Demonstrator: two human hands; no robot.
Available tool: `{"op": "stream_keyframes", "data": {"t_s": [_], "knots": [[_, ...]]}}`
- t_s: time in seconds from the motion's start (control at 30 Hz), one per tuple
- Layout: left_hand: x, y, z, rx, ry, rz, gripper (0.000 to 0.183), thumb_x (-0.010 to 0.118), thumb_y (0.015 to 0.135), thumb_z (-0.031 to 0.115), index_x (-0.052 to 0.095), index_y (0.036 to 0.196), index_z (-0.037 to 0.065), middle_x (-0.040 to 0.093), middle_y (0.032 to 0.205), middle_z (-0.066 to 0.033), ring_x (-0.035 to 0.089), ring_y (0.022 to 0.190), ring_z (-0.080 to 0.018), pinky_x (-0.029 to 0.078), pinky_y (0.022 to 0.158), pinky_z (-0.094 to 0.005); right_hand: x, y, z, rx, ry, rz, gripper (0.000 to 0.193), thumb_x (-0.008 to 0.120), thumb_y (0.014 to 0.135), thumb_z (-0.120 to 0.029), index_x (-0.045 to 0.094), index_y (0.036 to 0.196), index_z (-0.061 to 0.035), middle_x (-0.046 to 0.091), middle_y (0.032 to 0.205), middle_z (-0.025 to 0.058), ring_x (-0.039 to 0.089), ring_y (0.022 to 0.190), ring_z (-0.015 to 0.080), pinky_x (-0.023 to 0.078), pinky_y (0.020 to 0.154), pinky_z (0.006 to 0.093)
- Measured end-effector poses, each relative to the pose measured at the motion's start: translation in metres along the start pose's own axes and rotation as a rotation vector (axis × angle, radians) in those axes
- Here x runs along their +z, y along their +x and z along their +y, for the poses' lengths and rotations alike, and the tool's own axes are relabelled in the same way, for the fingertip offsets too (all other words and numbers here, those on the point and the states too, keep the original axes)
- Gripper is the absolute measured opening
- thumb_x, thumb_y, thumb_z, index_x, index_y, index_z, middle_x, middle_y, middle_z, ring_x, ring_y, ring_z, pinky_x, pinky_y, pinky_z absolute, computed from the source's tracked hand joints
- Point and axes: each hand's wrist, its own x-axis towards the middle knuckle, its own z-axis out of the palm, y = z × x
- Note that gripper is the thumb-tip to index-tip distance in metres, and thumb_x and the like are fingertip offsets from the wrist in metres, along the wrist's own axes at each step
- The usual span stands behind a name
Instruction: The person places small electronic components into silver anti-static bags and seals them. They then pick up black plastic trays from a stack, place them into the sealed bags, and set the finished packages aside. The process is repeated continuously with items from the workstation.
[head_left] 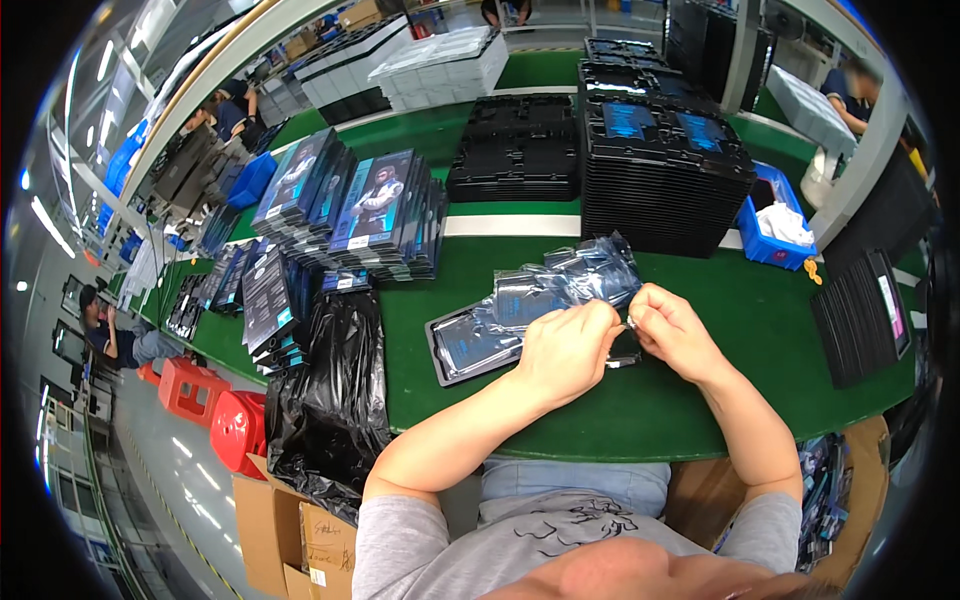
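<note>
My left hand (570, 352) and my right hand (680, 332) are close together over the green table, both with fingers closed in a pinch. Between them is a small bit of something shiny, too hidden to name; a small dark piece (625, 350) shows just below. Behind and left of my hands lie several clear plastic bags with dark flat contents (530, 297), overlapping in a loose pile. A shallow black tray (447, 372) holds one such bag, partly covered by the pile and close to my left hand.
Tall stacks of black trays (655, 190) stand behind my hands. Printed boxes (375, 205) are stacked at the left, beside a black plastic bag (335, 370). At the right are a blue bin (775, 235) with white cloth and a row of dark flat pieces (850, 330).
</note>
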Motion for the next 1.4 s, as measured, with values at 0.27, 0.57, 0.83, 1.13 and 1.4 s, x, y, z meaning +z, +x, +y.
{"op": "stream_keyframes", "data": {"t_s": [0.27,0.57,0.83,1.13,1.4], "knots": [[-0.008,0.003,0.003,-0.218,-0.209,-0.192,0.016,0.07,0.086,0.018,0.058,0.087,0.009,0.066,0.076,-0.0082,0.066,0.07,-0.0308,0.049,0.058,-0.0411,-0.005,-0.009,-0.001,-0.045,-0.194,-0.048,0.018,0.056,0.1,-0.016,0.057,0.088,-0.0032,0.057,0.07,-0.0004,0.052,0.054,0.0052,0.043,0.048,0.0204],[-0.002,-0.001,0.0,-0.009,-0.015,-0.017,0.016,0.072,0.082,0.015,0.058,0.083,0.007,0.063,0.074,-0.0044,0.064,0.071,-0.028,0.05,0.058,-0.0387,0.005,-0.002,0.012,-0.162,-0.238,0.102,0.022,0.056,0.1,-0.016,0.053,0.083,-0.0032,0.053,0.071,0.0008,0.05,0.059,0.0068,0.039,0.05,0.0234],[-0.007,0.002,0.005,-0.121,-0.186,-0.09,0.015,0.07,0.084,0.015,0.064,0.093,0.005,0.062,0.083,-0.0092,0.062,0.082,-0.0301,0.051,0.072,-0.0403,0.017,-0.001,-0.005,-0.718,-0.737,0.277,0.012,0.064,0.085,0.005,0.054,0.081,0.0006,0.056,0.075,0.0109,0.054,0.06,0.0215,0.043,0.052,0.0321],[-0.011,0.0,0.005,-0.142,-0.174,-0.171,0.016,0.071,0.082,0.012,0.059,0.087,0.004,0.06,0.082,-0.0097,0.06,0.079,-0.0311,0.049,0.069,-0.0415,0.017,-0.009,-0.012,-0.538,-0.565,0.148,0.009,0.065,0.087,-0.002,0.056,0.086,0.0012,0.054,0.079,0.0075,0.05,0.058,0.0122,0.04,0.052,0.0255],[-0.009,0.001,0.008,-0.146,-0.161,-0.147,0.022,0.073,0.081,0.012,0.054,0.086,0.004,0.059,0.08,-0.0103,0.06,0.077,-0.0315,0.048,0.067,-0.042,0.012,-0.008,-0.01,-0.523,-0.457,0.126,0.009,0.063,0.091,-0.002,0.06,0.083,0.0013,0.056,0.079,0.0068,0.053,0.068,0.0146,0.043,0.06,0.0262]]}}
